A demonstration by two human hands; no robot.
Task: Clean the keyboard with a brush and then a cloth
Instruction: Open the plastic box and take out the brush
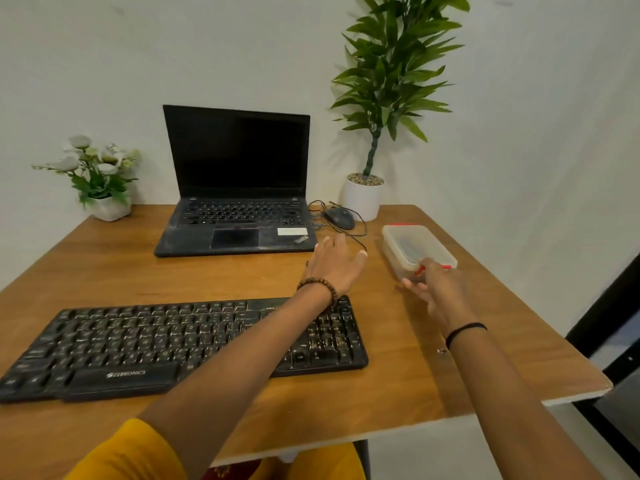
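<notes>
Hand [437,285] on translucent rectangular box [415,244]

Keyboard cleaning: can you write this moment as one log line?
phase: fetching tools | right hand: at plastic box latch | left hand: open, hovering | keyboard: untouched

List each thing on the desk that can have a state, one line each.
laptop: lid open, screen dark
plastic container: lid on, red clips
keyboard: flat on desk, dusty
mouse: idle beside laptop
left hand: open, empty, over desk
right hand: at container's near end; grip cannot be told
</notes>
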